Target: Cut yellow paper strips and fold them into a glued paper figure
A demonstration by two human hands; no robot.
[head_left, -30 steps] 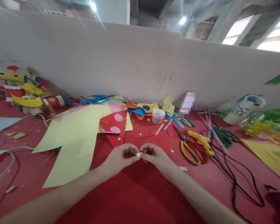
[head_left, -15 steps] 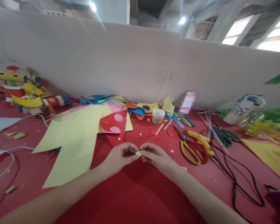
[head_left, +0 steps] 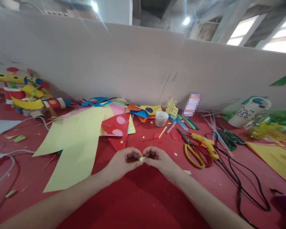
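Observation:
A tiny pale yellow piece of paper [head_left: 142, 159] is pinched between the fingertips of both hands, above the red table. My left hand [head_left: 126, 160] grips it from the left with thumb and fingers curled. On its other side my right hand [head_left: 158, 160] pinches it the same way. Behind my left hand lies a red paper cutout [head_left: 114, 127] with two oval holes. To the left spreads a large pale yellow sheet [head_left: 73, 140] with a stepped edge. Scissors [head_left: 195, 152] with yellow and red handles rest right of my right hand.
A yellow glue gun [head_left: 208, 146] with a black cord [head_left: 243, 181] lies at the right. A small white cup [head_left: 161, 119] stands behind my hands. Paper craft figures [head_left: 23, 89] are at the far left. A white partition [head_left: 109, 63] bounds the table's back.
Both hands stay nearly in place, still pinching the small paper piece. My fingers have shifted slightly and the piece sits a little lower.

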